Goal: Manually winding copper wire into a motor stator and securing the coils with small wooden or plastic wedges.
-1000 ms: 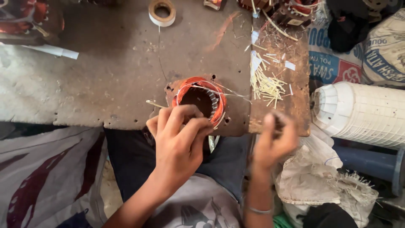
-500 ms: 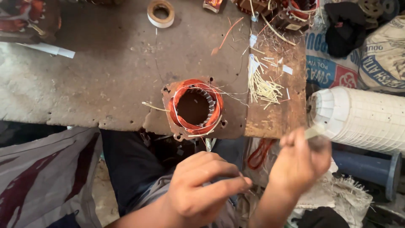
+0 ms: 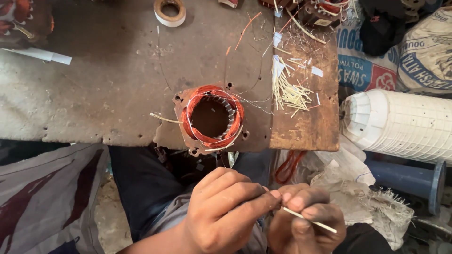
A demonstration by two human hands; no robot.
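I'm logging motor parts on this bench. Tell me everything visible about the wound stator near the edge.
The stator is a rusty, roughly square metal core lying flat at the workbench's near edge, bore facing up. Orange-red copper windings ring its dark, toothed, empty bore. Corner bolt holes show. Pale sleeving and thin wire ends stick out sideways. Neither hand touches it; both are below it.

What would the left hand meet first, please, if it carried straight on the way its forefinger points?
The left hand points rightward, so it would meet the right hand first: their fingertips already pinch the same thin pale strip.
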